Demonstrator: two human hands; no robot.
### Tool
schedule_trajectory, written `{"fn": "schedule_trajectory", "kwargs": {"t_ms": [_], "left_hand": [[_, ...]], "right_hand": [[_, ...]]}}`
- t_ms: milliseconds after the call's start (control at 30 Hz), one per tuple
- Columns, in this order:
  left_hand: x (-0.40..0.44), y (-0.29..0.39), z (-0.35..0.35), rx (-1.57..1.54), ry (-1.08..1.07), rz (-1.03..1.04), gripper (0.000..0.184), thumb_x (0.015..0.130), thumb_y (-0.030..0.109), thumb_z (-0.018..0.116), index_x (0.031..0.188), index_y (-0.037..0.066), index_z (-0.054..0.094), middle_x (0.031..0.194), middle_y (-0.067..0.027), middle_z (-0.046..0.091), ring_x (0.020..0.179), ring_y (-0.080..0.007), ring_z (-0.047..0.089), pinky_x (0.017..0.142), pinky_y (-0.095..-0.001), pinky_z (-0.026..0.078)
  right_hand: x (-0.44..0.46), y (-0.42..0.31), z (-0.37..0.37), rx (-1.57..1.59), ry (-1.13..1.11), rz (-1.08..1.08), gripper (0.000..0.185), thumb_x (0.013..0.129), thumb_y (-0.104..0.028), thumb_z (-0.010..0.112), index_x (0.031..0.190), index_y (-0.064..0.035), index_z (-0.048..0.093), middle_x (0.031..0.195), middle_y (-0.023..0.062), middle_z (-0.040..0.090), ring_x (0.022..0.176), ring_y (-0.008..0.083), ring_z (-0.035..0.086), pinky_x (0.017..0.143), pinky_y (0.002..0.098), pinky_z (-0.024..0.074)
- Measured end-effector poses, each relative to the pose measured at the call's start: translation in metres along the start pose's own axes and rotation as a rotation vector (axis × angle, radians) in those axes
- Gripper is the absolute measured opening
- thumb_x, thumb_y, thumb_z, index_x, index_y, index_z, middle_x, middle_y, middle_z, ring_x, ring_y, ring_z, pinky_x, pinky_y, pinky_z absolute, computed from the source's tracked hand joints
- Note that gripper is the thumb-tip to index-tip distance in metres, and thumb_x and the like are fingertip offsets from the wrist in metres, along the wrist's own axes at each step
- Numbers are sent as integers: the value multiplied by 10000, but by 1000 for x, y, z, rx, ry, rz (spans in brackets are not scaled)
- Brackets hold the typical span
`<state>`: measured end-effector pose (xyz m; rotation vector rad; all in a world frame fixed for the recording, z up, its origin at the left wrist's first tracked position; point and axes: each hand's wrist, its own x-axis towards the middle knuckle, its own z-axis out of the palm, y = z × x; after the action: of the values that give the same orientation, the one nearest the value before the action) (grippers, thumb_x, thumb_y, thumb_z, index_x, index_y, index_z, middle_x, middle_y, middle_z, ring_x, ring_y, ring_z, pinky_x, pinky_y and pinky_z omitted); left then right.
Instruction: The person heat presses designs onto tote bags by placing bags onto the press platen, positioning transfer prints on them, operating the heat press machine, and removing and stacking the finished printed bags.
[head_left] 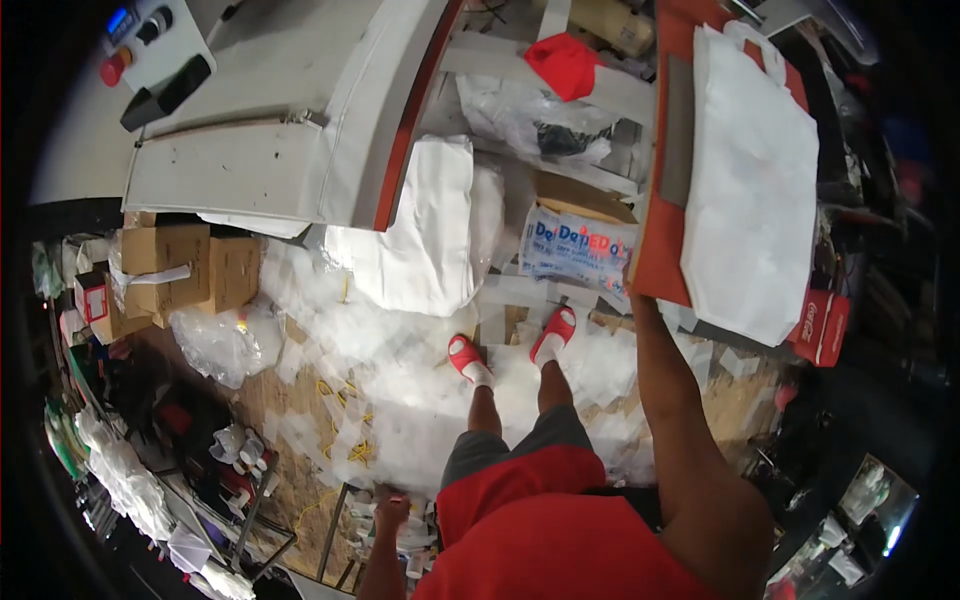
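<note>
Steadying red surface (662, 245) seemed step in hand; your right hand (638, 290) met its near corner, left hand (392, 511) hung low; couldn't tell either's fingers; white bag (750, 190) lay atop; next move likely called for keeping bag flat.

Counted two hands (391, 510) (640, 296), one orange-red desk (666, 225), one white stack (752, 190) on top and one white pile (432, 230) lower down. Saw two red slippers (466, 356) (556, 334), two white socks (480, 374) (548, 348), one blue-printed plastic bag (575, 250), one red cloth (562, 68) and one red carton (822, 330). Made out at least two brown cardboard boxes (165, 250) (235, 272); could not tally the floor scraps (295, 430).
</note>
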<state>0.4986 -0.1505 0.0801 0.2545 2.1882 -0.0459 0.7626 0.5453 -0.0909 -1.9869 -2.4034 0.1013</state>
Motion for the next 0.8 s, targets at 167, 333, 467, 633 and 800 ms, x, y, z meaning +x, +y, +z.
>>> {"fn": "schedule_trajectory", "kwargs": {"t_ms": [167,333,467,633,800], "left_hand": [[2,52,-11,-135,50,29,274,781,307,651,878,51,673,853,-167,703,862,-325,684,787,-413,539],[2,107,-18,-5,68,29,282,790,300,624,904,48,678,880,-171,705,893,-330,680,825,-413,531],[19,157,-10,13,52,134,283,796,301,612,901,47,675,897,-186,700,893,-349,673,827,-430,526],[41,283,-28,-201,358,827,168,824,209,655,862,45,653,825,-177,678,798,-380,662,716,-439,539],[-4,479,-90,-322,422,1050,151,858,93,630,985,17,599,866,-169,669,761,-335,673,662,-405,552]], "right_hand": [[-9,-9,-55,90,-131,48,237,835,-88,574,1064,-43,616,1009,202,628,936,365,608,814,423,491],[-62,-43,-146,255,-389,-300,303,792,-83,585,1091,-78,633,1033,182,627,953,360,593,843,421,493],[-103,-63,-331,755,-269,-700,202,814,-6,581,1002,-70,619,964,123,598,880,303,622,772,385,535],[-17,22,-406,1477,-252,-30,121,896,-9,569,1015,-28,588,871,42,610,690,118,611,556,253,492],[82,96,-405,1406,44,182,160,909,-67,592,1038,27,591,874,66,626,647,115,606,530,257,491]]}}
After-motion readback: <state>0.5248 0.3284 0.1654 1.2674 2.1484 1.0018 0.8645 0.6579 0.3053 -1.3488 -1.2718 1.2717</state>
